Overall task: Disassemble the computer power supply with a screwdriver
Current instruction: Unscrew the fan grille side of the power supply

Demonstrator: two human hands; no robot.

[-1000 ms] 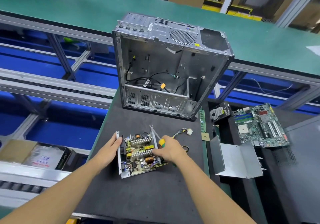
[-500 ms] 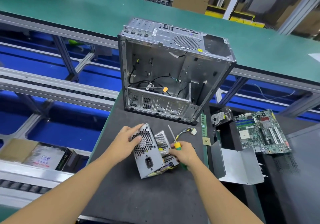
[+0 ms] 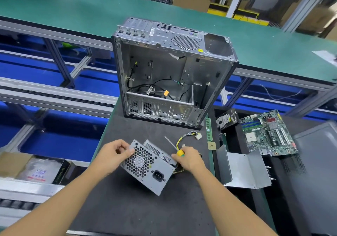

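Steel power supply (image 3: 145,168) tilts, left hand (image 3: 111,155) fingers pinching its corner, right hand (image 3: 189,160) seemingly clamping screwdriver (image 3: 180,152).

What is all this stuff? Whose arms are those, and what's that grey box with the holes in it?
Those are a person's two arms. The camera sits on their head, so you look down at the hands just as they do. The left hand grips a grey metal box, a computer power supply, tipped up on the dark work mat. The holes let air through, and the black socket is where a power cord plugs in. The right hand holds a screwdriver with a yellow and green handle. Behind stands a big open computer case, nearly emptied. To the right lie a green circuit board, a hard drive and a bent metal cover. Coloured wires with a white plug lie by the screwdriver.
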